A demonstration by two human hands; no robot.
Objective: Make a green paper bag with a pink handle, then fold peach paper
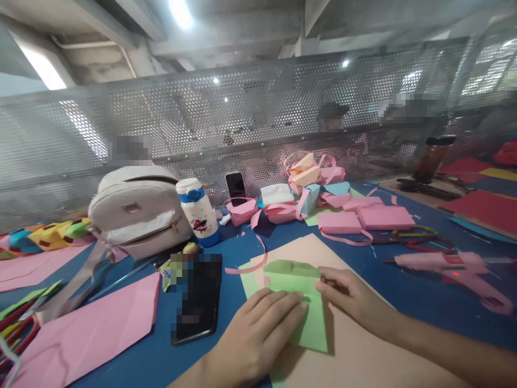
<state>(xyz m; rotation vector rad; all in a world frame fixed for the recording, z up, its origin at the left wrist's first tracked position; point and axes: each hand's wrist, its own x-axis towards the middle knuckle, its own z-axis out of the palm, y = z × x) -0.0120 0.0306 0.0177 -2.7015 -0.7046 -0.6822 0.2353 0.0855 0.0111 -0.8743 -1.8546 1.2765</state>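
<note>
A folded light green paper lies on a peach sheet near the front of the blue table. My left hand lies flat on the green paper's lower left part, fingers stretched out and close together. My right hand comes in from the right and pinches the paper's right edge with its fingertips.
A phone lies left of my hands beside a large pink sheet. Behind stand a white backpack, a white bottle and pink folded paper boxes. A pink glue gun and scissors lie at the right.
</note>
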